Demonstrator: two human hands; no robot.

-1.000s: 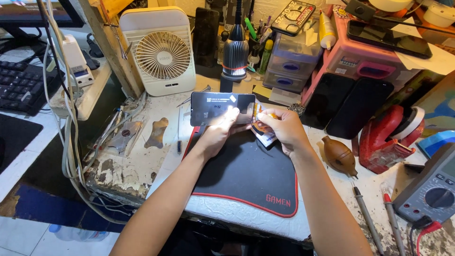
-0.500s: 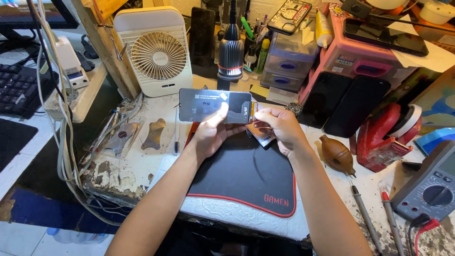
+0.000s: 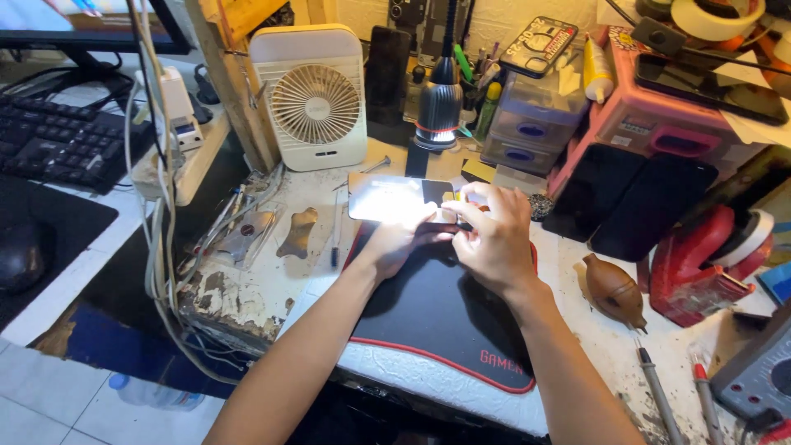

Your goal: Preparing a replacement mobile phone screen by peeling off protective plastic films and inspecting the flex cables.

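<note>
A flat rectangular phone (image 3: pixel 394 199) lies level just above the far edge of a black mat (image 3: pixel 445 330). Its upper face glares white under a black gooseneck lamp (image 3: pixel 438 103). My left hand (image 3: pixel 400 243) holds the phone from below and from its near edge, fingers curled under it. The fingertips of my right hand (image 3: pixel 494 239) pinch the phone's right end, beside a small yellow piece (image 3: pixel 449 197). What lies under those fingertips is hidden.
A white desk fan (image 3: pixel 313 99) stands at the back left, with small drawers (image 3: pixel 527 132) and a pink box (image 3: pixel 651 124) at the back right. Dark phones (image 3: pixel 634 206), a brown blower bulb (image 3: pixel 614 288), a red tool (image 3: pixel 700 264), screwdrivers (image 3: pixel 659 395) and a meter (image 3: pixel 758 371) lie right. A keyboard (image 3: pixel 58 144) sits far left.
My right hand has closed in on the phone's right end. The small white packet it held a second ago no longer shows. My left hand keeps its hold.
</note>
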